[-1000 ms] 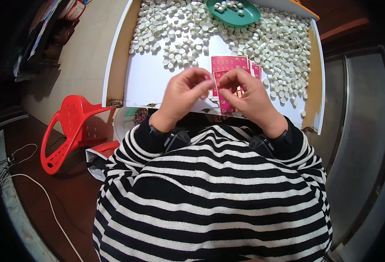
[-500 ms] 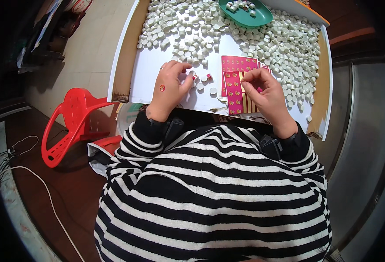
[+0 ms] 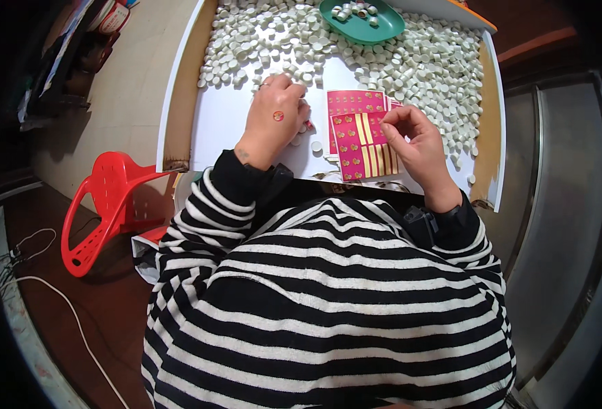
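My left hand is bent down over the white surface at the near edge of the loose white round caps. Its fingers are curled and the tips are hidden, so what lies in them cannot be made out. A small round sticker is on the back of that hand. My right hand has thumb and forefinger pinched beside a pink sticker sheet with gold strips; anything between them is too small to tell. Another pink sheet lies partly beneath. A single cap sits between hand and sheets.
A shallow tray-like table with raised sides holds the caps. A green dish with several wrapped caps stands at its far side. To the left is a red plastic chair, with a white cable on the floor.
My left hand has moved up and to the right, and its fingers have curled down over the caps. The right hand stays pinched by the sheet. The whole view has shifted slightly.
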### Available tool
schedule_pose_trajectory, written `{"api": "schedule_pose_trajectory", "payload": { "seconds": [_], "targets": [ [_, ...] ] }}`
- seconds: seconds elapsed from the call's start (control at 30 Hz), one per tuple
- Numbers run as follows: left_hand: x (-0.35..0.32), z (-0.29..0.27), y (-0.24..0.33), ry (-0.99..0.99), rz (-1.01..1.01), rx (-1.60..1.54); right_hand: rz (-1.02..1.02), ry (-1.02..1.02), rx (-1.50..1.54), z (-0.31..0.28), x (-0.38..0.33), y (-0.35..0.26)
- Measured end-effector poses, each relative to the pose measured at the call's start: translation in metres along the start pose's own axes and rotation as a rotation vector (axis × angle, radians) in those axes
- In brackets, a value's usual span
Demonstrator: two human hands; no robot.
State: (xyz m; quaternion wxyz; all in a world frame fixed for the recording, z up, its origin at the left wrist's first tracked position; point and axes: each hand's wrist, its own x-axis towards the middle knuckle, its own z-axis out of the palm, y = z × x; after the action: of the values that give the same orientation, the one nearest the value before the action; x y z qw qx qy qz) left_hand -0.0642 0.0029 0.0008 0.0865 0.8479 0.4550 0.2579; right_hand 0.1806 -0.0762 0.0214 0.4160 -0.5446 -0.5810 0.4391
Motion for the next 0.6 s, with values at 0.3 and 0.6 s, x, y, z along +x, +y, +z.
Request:
{"api": "schedule_pose_trajectory", "payload": {
  "seconds": [0.3, 0.6],
  "targets": [
    [-0.007, -0.004, -0.003, -0.061, 0.022, 0.05, -0.296, 0.069, -0.616, -0.003, 0.012, 0.002],
    [-0.008, -0.012, 0.022, 0.005, -0.131, -0.298, -0.408, -0.005, -0.713, 0.006, 0.023, 0.014]
  ]
}}
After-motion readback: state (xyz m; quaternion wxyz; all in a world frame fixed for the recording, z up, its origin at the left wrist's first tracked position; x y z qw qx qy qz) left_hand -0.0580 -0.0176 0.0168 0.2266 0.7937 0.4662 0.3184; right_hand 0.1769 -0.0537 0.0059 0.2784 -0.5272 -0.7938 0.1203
